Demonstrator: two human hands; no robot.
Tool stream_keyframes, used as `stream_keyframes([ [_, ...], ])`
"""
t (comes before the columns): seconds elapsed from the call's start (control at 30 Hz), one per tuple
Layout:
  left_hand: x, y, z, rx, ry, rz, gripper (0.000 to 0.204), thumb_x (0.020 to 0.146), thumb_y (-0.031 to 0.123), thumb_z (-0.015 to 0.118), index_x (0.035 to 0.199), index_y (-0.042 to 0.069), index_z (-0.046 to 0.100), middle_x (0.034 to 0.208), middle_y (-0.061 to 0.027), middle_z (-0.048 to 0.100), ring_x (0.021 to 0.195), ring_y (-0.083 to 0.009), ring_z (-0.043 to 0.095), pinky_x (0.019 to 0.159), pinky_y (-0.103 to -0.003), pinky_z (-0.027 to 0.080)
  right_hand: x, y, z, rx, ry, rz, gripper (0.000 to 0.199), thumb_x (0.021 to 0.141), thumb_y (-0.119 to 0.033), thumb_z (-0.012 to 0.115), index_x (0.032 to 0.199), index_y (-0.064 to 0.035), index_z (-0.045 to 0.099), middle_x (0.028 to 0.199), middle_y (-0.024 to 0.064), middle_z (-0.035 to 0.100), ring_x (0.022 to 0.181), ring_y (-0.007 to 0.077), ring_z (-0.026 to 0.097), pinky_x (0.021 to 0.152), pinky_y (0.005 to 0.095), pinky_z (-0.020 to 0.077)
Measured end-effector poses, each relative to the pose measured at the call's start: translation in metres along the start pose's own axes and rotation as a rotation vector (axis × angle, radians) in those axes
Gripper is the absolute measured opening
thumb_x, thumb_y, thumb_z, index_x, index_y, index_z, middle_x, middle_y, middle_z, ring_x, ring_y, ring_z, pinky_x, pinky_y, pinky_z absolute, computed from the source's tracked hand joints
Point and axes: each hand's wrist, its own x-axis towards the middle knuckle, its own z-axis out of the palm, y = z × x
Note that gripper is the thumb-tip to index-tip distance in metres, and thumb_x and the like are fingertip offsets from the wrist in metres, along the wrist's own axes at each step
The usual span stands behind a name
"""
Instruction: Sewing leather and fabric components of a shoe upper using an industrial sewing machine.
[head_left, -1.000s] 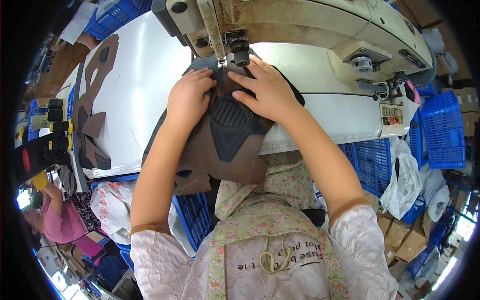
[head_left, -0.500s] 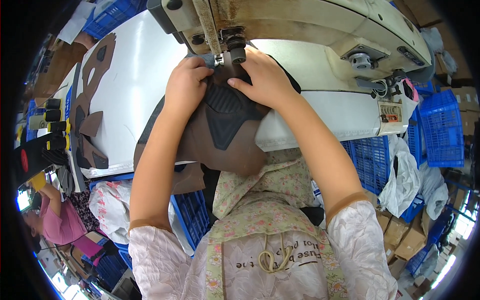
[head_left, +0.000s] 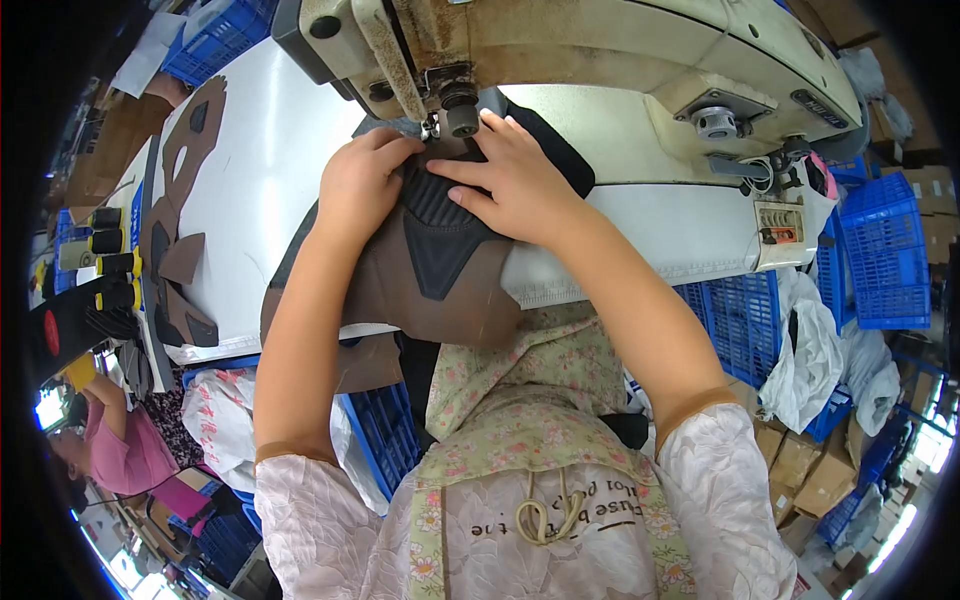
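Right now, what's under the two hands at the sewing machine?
Both the left hand and right hand press flat on a brown shoe upper with a black ribbed panel. The white table lies beneath; the needle area is hidden by the fingers.

The white table (head_left: 250,190) is the landmark. On its left part lie brown cut leather pieces (head_left: 185,150), and past its left edge stands a row of black and yellow thread spools (head_left: 110,268). Under the table's front edge is a blue crate (head_left: 375,440). To the right of the table are more blue crates (head_left: 885,250), white plastic bags (head_left: 810,350) and cardboard boxes (head_left: 820,470). Far below the table's left corner sits another person in a pink shirt (head_left: 120,455).
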Motion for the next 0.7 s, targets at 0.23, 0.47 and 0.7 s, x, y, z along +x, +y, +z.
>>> stream_keyframes([
  [0.23,0.000,-0.002,-0.009,0.114,-0.165,0.097,0.037,0.068,-0.004,0.063,0.100,0.011,0.071,0.106,-0.0077,0.067,0.091,-0.0307,0.066,0.077,-0.039,0.055,-0.001,0.002,0.003,-0.037,-0.044,-0.012,0.030,0.087,-0.034,0.065,0.115,-0.0278,0.072,0.134,0.0207,0.049,0.130,0.0448,0.040,0.109,0.0537,0.0322],
  [0.47,-0.003,-0.006,0.002,0.093,-0.078,0.082,0.031,0.068,-0.001,0.065,0.096,0.011,0.072,0.106,-0.0065,0.068,0.090,-0.0293,0.067,0.076,-0.038,0.055,-0.001,0.004,0.005,-0.068,0.003,-0.013,0.029,0.087,-0.036,0.065,0.114,-0.0291,0.073,0.134,0.0187,0.050,0.129,0.0436,0.041,0.109,0.0527,0.0332],
  [0.7,-0.001,-0.008,0.004,0.100,-0.079,0.006,0.029,0.072,-0.001,0.064,0.097,0.011,0.074,0.109,-0.0057,0.069,0.095,-0.0272,0.067,0.081,-0.036,0.055,0.003,0.009,0.009,-0.052,0.027,-0.016,0.032,0.086,-0.036,0.067,0.115,-0.0247,0.071,0.129,0.0177,0.053,0.129,0.0393,0.043,0.109,0.0511,0.0342],
])
